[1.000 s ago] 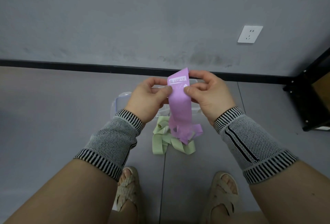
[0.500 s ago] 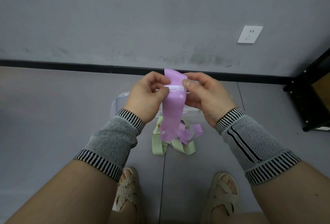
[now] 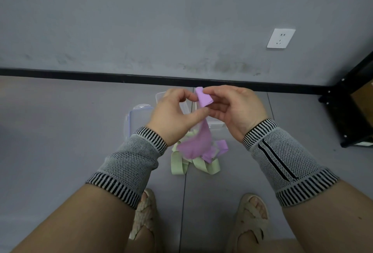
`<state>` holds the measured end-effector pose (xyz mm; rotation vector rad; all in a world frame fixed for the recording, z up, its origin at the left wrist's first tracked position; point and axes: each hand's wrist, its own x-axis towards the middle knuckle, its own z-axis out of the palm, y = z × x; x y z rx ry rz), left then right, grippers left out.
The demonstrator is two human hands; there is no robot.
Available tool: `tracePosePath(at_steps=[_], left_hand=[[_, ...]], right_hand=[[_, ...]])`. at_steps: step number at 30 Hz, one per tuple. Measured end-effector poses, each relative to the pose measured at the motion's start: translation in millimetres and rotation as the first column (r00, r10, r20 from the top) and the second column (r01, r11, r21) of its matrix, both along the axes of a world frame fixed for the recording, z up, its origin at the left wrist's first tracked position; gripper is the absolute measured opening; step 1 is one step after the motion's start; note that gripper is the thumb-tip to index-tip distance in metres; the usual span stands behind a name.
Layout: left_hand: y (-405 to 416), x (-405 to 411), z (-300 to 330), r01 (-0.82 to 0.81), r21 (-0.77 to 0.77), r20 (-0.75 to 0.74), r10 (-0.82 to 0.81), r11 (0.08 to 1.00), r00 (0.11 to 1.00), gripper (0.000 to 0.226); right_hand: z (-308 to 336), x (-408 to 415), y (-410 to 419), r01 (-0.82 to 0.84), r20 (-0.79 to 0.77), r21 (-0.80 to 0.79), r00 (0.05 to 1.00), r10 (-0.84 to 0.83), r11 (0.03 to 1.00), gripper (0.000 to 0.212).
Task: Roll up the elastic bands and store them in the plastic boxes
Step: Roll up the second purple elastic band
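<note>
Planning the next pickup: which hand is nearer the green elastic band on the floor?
Left. The left hand is above the green elastic band; the right hand is farther right.

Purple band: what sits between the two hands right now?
Head view: the rolled top of the purple band spans the gap, pinched by the left hand and right hand; its tail hangs down over the green bands.
</note>
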<state>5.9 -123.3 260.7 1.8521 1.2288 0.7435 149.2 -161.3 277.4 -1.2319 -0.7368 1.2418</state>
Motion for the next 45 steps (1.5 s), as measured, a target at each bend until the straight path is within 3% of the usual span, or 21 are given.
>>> tracePosePath(at_steps=[3, 7, 9, 13, 15, 20, 24, 33, 39, 45], left_hand=[[-0.6, 0.5, -1.7, -0.012, 0.078, -0.044, 0.016, 0.997, 0.999, 0.041], [2.1, 1.1, -3.7, -0.047, 0.128, -0.034, 0.052, 0.991, 0.998, 0.016], [2.6, 1.0, -2.7, -0.043, 0.107, -0.023, 0.046, 0.993, 0.999, 0.008], [4.2, 0.5, -2.2, -0.042, 0.002, 0.024, 0.042, 0.999, 0.999, 0.014], [3.8, 0.9, -0.4, -0.033, -0.086, 0.091, 0.041, 0.996, 0.995, 0.017], [3.6, -0.7, 1.4, 0.023, -0.225, 0.207, 0.025, 0.974, 0.978, 0.014], [0.5, 0.4, 4.2, 0.034, -0.278, 0.282, 0.048, 0.960, 0.958, 0.007], [1.7, -0.5, 5.5, 0.006, -0.232, 0.327, 0.072, 0.973, 0.942, 0.017], [3.4, -0.3, 5.1, -0.008, -0.246, 0.338, 0.094, 0.969, 0.937, 0.012], [3.2, 0.7, 3.5, 0.027, -0.243, 0.356, 0.063, 0.970, 0.932, 0.013]], right_hand=[[3.4, -1.0, -0.9, 0.007, -0.030, -0.039, 1.000, -0.008, 0.999, 0.026], [3.4, 1.0, -2.3, -0.053, 0.034, -0.061, 0.998, 0.056, 0.997, 0.028], [1.9, 3.4, -2.2, -0.060, 0.128, -0.057, 0.990, 0.067, 0.997, 0.025], [-8.5, 6.8, 0.5, -0.010, 0.434, -0.013, 0.901, 0.015, 1.000, 0.031], [-11.2, 6.6, 1.6, -0.009, 0.500, 0.002, 0.866, 0.007, 1.000, 0.034], [-8.2, 3.9, -0.4, -0.041, 0.378, -0.004, 0.925, 0.039, 0.999, 0.014], [-8.2, 3.1, -0.6, -0.031, 0.350, 0.011, 0.937, 0.025, 0.999, 0.017], [-8.2, 4.7, -1.7, -0.035, 0.341, 0.018, 0.940, 0.027, 0.999, 0.017], [-8.5, 4.9, -0.9, -0.026, 0.415, 0.042, 0.910, 0.006, 0.999, 0.018], [-7.8, 1.1, -0.7, 0.011, 0.381, 0.038, 0.924, -0.024, 0.999, 0.016]])
